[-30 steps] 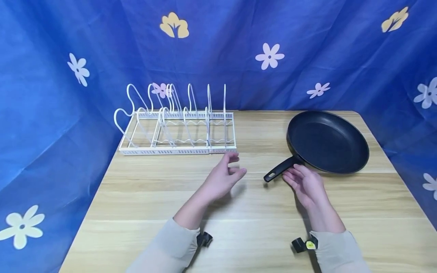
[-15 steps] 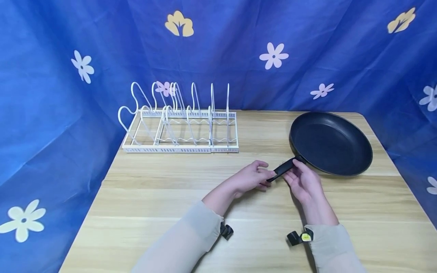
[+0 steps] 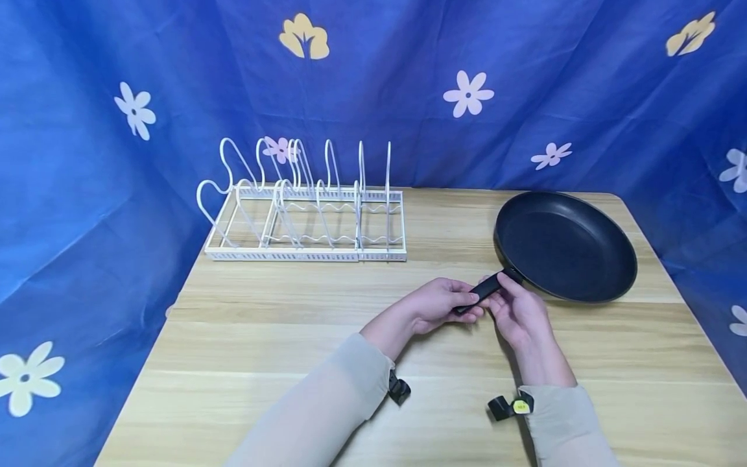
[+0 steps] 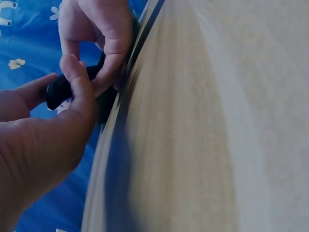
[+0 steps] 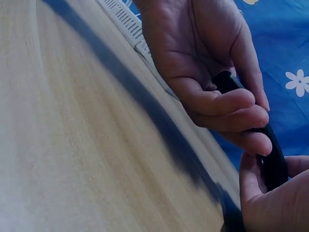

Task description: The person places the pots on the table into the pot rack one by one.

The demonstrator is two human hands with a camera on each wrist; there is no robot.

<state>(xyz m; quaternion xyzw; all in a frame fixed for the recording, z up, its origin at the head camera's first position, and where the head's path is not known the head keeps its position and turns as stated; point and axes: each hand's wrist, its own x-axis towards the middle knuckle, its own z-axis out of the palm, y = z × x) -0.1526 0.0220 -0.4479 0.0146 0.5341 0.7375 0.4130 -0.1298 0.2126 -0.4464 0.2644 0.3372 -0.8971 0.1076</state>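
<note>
A black frying pan [image 3: 566,250] rests at the right of the table, its handle pointing toward the front left. My left hand [image 3: 440,305] grips the end of the handle, thumb on top and fingers curled beneath. Close beside it, my right hand [image 3: 522,314] pinches the handle nearer the pan, thumb above and fingers under it. In the left wrist view the black handle [image 4: 59,91] shows between the left thumb and fingers. The right wrist view shows both hands around the handle [image 5: 274,166].
A white wire pan rack [image 3: 309,256] with several upright loops stands at the back left of the wooden table [image 3: 262,344]. Blue cloth [image 3: 373,84] with printed flowers hangs behind and along the sides.
My left hand has moved right from near the rack to the handle's end and now grips it. My right hand has stayed by the handle, and the pan looks still.
</note>
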